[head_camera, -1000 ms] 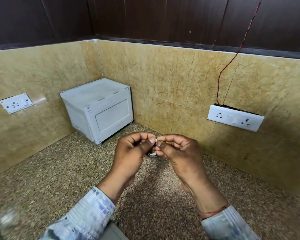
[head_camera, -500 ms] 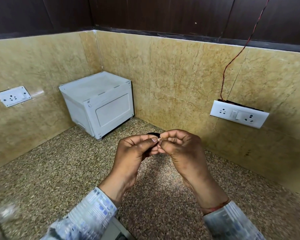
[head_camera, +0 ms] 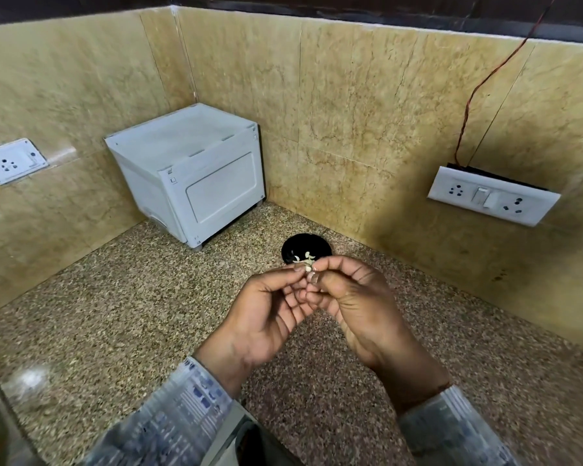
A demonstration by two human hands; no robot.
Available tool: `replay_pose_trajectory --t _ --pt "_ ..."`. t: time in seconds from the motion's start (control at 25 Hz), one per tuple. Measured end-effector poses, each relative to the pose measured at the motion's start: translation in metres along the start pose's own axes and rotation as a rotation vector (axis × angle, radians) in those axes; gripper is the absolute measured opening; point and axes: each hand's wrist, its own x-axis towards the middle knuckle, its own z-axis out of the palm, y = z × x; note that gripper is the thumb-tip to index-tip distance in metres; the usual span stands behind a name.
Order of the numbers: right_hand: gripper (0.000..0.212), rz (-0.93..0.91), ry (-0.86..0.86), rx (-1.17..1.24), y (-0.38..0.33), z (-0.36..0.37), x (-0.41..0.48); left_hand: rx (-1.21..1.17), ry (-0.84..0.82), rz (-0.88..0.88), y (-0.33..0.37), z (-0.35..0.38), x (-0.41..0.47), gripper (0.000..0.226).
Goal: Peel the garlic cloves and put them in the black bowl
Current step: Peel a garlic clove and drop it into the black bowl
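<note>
A small pale garlic clove with papery skin is pinched between the fingertips of both hands, held above the speckled counter. My left hand has its palm turned up, thumb and forefinger on the clove. My right hand pinches the clove from the right. Just beyond the fingertips sits the black bowl near the wall, with several white peeled cloves inside. The hands hide its near rim.
A white box-like appliance stands in the back corner of the granite counter. White socket plates are on the left wall and right wall, with a red wire running up from the right one.
The view has tilted down, so the black bowl now shows beyond the fingertips. Both hands turned palms more upward and still pinch the clove.
</note>
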Motion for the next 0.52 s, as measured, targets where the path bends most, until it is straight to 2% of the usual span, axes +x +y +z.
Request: replay_pose_trajectory --t 0.12,0.32,0.52 --pt "0.016 0.118 0.015 0.174 0.016 0.0 0.013 -0.112 0.043 -0.085 -0.004 -0.012 0.015 0.012" --pt "0.018 0.217 0.035 0.262 0.045 -0.004 0.038 -0.15 0.085 -0.178 -0.009 -0.043 0.044 0.007" --pt "0.016 0.449 0.237 0.416 0.119 -0.019 0.075 -0.049 0.342 -0.398 -0.033 -0.104 0.106 0.015"
